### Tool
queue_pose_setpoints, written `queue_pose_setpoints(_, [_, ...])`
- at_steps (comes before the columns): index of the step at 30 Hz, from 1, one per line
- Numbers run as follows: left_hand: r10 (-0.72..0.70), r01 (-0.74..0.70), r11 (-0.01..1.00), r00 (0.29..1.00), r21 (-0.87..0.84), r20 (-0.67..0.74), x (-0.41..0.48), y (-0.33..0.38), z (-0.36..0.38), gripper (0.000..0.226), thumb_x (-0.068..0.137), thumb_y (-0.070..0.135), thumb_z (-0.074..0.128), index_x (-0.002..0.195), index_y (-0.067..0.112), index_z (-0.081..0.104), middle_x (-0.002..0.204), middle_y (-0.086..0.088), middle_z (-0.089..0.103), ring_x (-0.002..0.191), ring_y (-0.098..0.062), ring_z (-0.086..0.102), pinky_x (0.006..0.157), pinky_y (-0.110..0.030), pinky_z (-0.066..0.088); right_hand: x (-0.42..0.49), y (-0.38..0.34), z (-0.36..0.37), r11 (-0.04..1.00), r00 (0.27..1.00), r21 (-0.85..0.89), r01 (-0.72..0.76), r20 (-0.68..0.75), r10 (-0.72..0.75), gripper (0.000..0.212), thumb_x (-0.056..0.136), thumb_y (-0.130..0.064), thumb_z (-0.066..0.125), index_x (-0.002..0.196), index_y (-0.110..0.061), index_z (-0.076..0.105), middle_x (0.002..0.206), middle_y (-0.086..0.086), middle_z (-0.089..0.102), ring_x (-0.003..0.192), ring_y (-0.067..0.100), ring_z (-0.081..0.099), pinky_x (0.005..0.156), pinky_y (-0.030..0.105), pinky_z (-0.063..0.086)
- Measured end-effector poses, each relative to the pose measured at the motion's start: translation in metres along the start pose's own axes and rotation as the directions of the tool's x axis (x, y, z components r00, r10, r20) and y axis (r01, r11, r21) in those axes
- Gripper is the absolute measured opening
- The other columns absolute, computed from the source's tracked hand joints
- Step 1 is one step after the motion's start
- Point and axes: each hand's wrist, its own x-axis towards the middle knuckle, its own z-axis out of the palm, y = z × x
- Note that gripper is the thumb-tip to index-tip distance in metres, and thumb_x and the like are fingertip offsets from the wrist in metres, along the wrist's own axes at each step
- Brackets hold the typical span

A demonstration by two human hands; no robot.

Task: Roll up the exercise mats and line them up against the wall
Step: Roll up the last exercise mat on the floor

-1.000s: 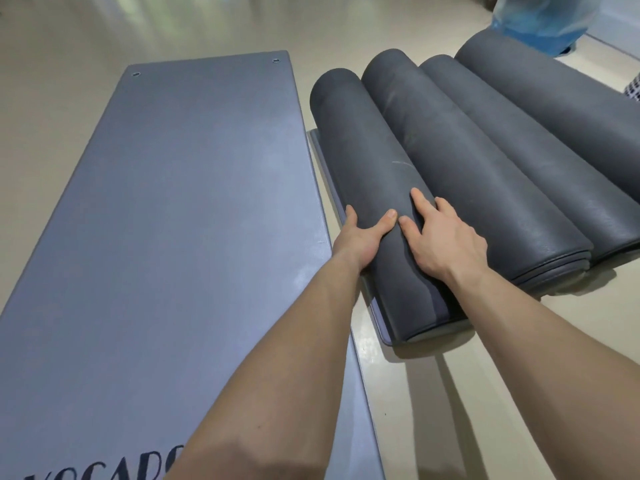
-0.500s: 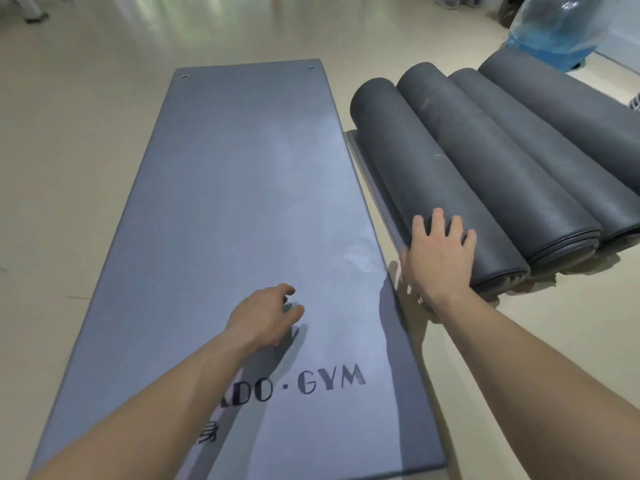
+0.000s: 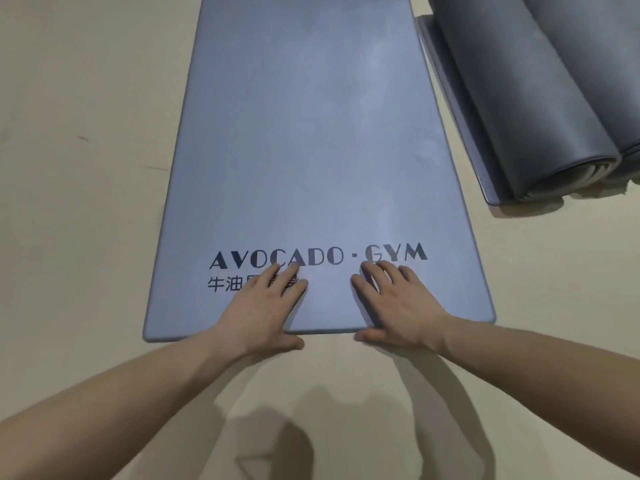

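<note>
A big gray-blue mat (image 3: 311,133) lies flat on the floor (image 3: 86,168) and stretches away from the person. It is not rolled up at all. Near its close end are dark letters (image 3: 318,258) that say AVOCADO · GYM, with a smaller line of writing under them. Both hands are at that close end. The left hand (image 3: 263,310) lies on top of the mat with its fingers straight and flat, covering part of the small writing. The right hand (image 3: 398,306) lies the same way near it, with its fingertips reaching up to the big letters. Each thumb sits off the mat, on the floor right at the mat's edge. The hands are flat and are not wrapped round anything. To the right, a little apart from the flat mat, a darker rolled mat (image 3: 519,98) lies on its side, with its loose end flat on the floor. A second roll (image 3: 627,81) touches it on the far side. A shadow (image 3: 277,445) falls on the floor between the arms.
</note>
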Motion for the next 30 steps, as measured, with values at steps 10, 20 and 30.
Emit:
queue_pose_setpoints(10, [0.160, -0.149, 0.947, 0.987, 0.284, -0.018, -0.022, -0.014, 0.011, 0.042, 0.098, 0.037, 0.054, 0.120, 0.002, 0.059, 0.132, -0.027, 0.061, 0.099, -0.043, 0.067, 0.044, -0.043, 0.052, 0.001, -0.010, -0.008, 0.978, 0.991, -0.168, 0.125, -0.017, -0.129, 0.067, 0.092, -0.066, 0.040, 0.126, -0.009, 0.051, 0.124, 0.012, 0.050, 0.095, 0.034, 0.054, 0.058, 0.036, 0.046])
queue_pose_setpoints(20, [-0.077, 0.096, 0.994, 0.949, 0.049, -0.306, -0.016, -0.014, -0.054, 0.024, 0.095, 0.015, 0.053, 0.118, 0.022, 0.055, 0.102, -0.001, 0.071, 0.082, -0.035, 0.067, 0.058, -0.034, 0.033, -0.023, -0.031, -0.048, 0.989, 0.981, -0.129, 0.074, -0.167, -0.096, 0.031, 0.091, -0.010, 0.040, 0.117, -0.014, 0.055, 0.086, 0.005, 0.061, 0.069, 0.031, 0.061, 0.054, 0.034, 0.030])
queue_pose_setpoints(30, [0.068, 0.136, 0.970, 0.645, 0.203, -0.761, 0.003, -0.026, -0.086, 0.041, 0.084, 0.003, 0.062, 0.125, 0.007, 0.062, 0.119, -0.017, 0.062, 0.098, -0.036, 0.053, 0.077, -0.043, 0.033, 0.062, 0.028, -0.112, 0.943, 0.818, 0.055, -0.329, -0.482, 0.313, 0.034, 0.112, -0.040, 0.029, 0.120, -0.026, 0.059, 0.090, 0.005, 0.067, 0.078, 0.031, 0.058, 0.073, 0.038, 0.030])
